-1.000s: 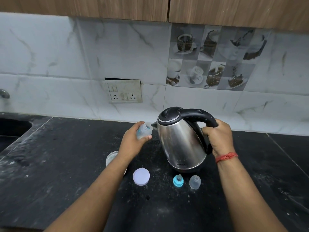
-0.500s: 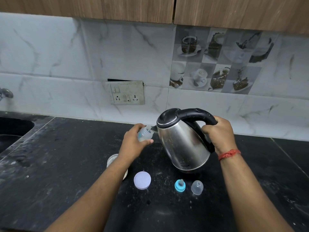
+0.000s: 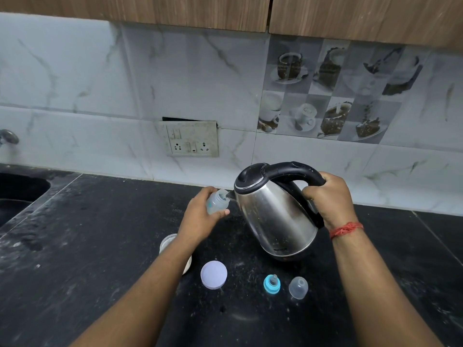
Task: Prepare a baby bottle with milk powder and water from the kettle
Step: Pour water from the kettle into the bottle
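Black counter (image 3: 87, 246): lid (image 3: 213, 274), teat (image 3: 272, 284), cap (image 3: 298, 287) below kettle (image 3: 275, 216).

I see both forearms bare, no sleeves. A red thread bracelet (image 3: 346, 229) circles my right wrist, at four o'clock from centre.

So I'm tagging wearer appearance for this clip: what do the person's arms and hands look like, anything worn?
Both forearms are bare, with no sleeves in view. The right hand has a red thread band tied around its wrist. The left hand shows no band, watch, ring or glove.
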